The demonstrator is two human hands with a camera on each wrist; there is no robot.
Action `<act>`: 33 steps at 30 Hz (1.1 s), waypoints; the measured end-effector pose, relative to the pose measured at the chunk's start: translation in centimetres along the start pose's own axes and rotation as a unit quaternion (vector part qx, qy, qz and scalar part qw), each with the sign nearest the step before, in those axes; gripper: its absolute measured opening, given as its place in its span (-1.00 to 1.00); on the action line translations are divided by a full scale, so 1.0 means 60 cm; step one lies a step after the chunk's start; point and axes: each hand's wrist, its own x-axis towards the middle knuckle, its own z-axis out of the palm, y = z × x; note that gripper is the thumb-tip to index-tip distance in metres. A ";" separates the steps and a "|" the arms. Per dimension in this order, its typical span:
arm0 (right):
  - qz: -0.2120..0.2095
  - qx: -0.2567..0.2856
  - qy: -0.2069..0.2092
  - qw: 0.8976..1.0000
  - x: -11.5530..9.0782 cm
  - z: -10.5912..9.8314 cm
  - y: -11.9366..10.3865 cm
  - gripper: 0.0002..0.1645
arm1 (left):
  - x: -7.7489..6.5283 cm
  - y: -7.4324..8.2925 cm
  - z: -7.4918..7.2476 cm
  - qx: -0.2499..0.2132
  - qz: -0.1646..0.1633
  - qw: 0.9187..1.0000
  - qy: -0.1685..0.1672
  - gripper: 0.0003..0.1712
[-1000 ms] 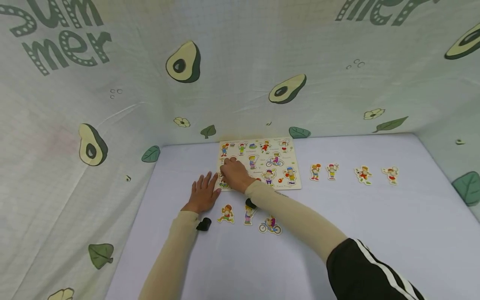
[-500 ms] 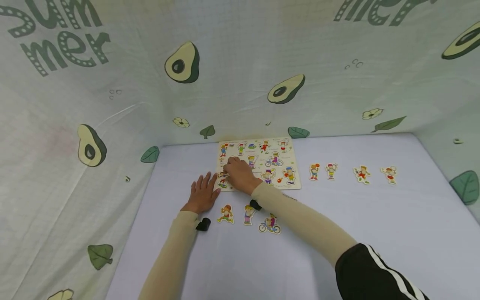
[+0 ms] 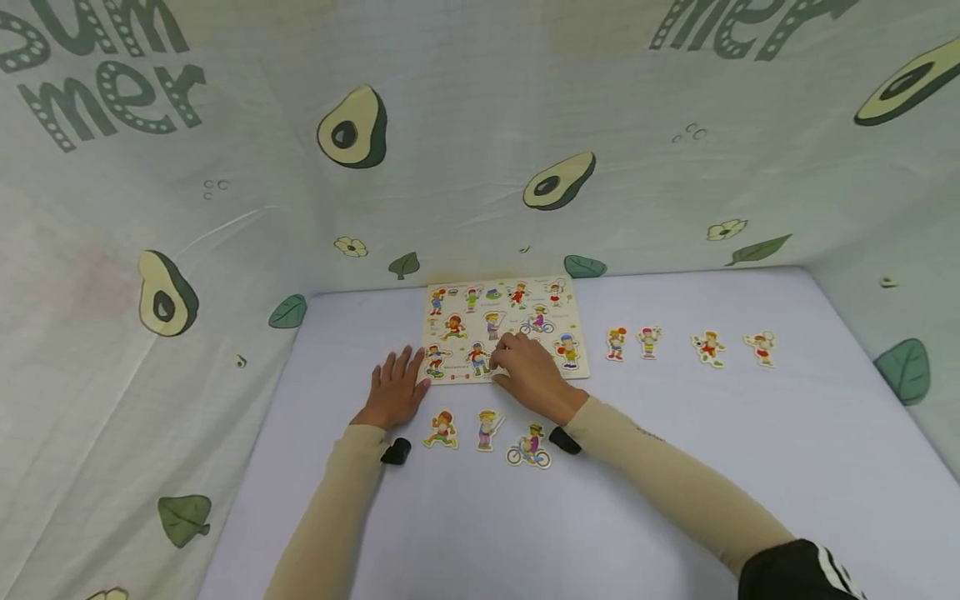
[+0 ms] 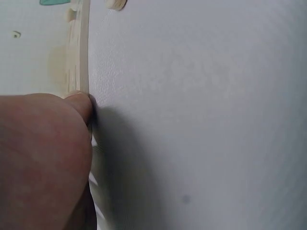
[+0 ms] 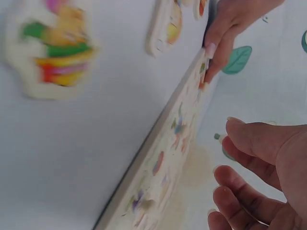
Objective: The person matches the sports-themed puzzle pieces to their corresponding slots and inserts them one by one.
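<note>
My left hand (image 3: 393,390) lies with spread fingers beside the picture puzzle board (image 3: 457,350); in the left wrist view its thumb (image 4: 79,103) touches the board's edge. Over the board's lower right is my right hand (image 3: 532,375), fingers loosely bent. The right wrist view shows those fingers (image 5: 249,189) apart from the thumb, holding nothing. At the board's lower edge sit a skateboarder piece (image 3: 435,361) and a figure in red and blue (image 3: 478,358); a figure in a blue cap (image 3: 567,351) is at lower right. My right hand hides some of the board.
In front of the board lie a runner piece (image 3: 441,430), a piece with a long stick (image 3: 487,431) and a cyclist piece (image 3: 529,450). Several figure pieces (image 3: 707,348) form a row to the right on the white table (image 3: 645,442). An avocado-print sheet (image 3: 450,167) hangs behind.
My right hand has moved right and toward me across the board, uncovering its left and middle pictures. The left hand stays beside the board. The view has shifted slightly.
</note>
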 end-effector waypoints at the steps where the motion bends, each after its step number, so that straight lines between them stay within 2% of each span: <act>1: 0.001 0.003 -0.001 1.000 -0.011 -0.002 0.002 -0.85 | 0.001 0.000 0.000 0.000 -0.001 1.000 -0.001 -0.22; 10: 0.004 0.015 -0.009 1.000 -0.103 -0.004 0.004 -0.80 | -0.001 -0.004 0.004 -0.009 -0.004 1.000 0.005 -0.22; 17: 0.005 0.010 -0.017 1.000 -0.153 -0.004 0.003 -0.79 | 0.001 -0.007 0.009 -0.013 0.004 1.000 0.018 -0.23; 25: -0.005 0.009 -0.021 1.000 -0.184 0.004 -0.004 -0.78 | -0.008 0.005 -0.007 -0.016 0.004 1.000 0.007 -0.22; 33: 0.002 -0.023 -0.003 1.000 -0.188 0.016 -0.017 -0.78 | -0.009 0.005 -0.004 -0.017 0.005 1.000 0.009 -0.22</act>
